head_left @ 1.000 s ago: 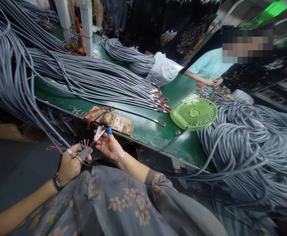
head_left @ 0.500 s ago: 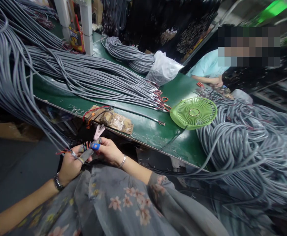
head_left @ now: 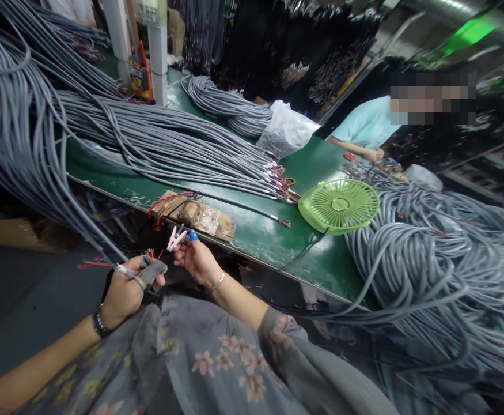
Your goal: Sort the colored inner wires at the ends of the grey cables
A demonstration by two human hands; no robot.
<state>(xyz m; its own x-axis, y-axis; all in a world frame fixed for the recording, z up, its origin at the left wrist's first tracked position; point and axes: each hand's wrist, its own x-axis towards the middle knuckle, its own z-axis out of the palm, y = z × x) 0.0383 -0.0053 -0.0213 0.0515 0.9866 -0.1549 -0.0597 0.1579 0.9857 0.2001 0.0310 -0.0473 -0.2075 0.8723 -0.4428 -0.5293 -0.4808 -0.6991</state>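
Observation:
My left hand [head_left: 124, 291] is closed around the stripped end of a grey cable [head_left: 122, 269], and thin coloured wires [head_left: 150, 255] fan out above its covered fingertips. More orange and red wires [head_left: 96, 263] stick out to the left of that hand. Just right of it, apart from the wires, my right hand [head_left: 197, 259] is closed on a pale pink clip-like tool [head_left: 176, 238]. A blue wrap covers one of its fingertips. Behind the tool, a taped cardboard piece [head_left: 204, 216] lies at the table edge.
Long bundles of grey cables [head_left: 169, 135] cover the green table [head_left: 238, 208]. A green fan [head_left: 340, 203] stands near a large cable heap [head_left: 428, 259]. A clear plastic bag [head_left: 286, 129] lies behind. Across the table, a person in a light blue top [head_left: 362, 124] handles wires.
My right hand has moved away from my left, slightly up and to the right, with the pink tool. The coloured wires in my left hand are more exposed. The view has shifted slightly.

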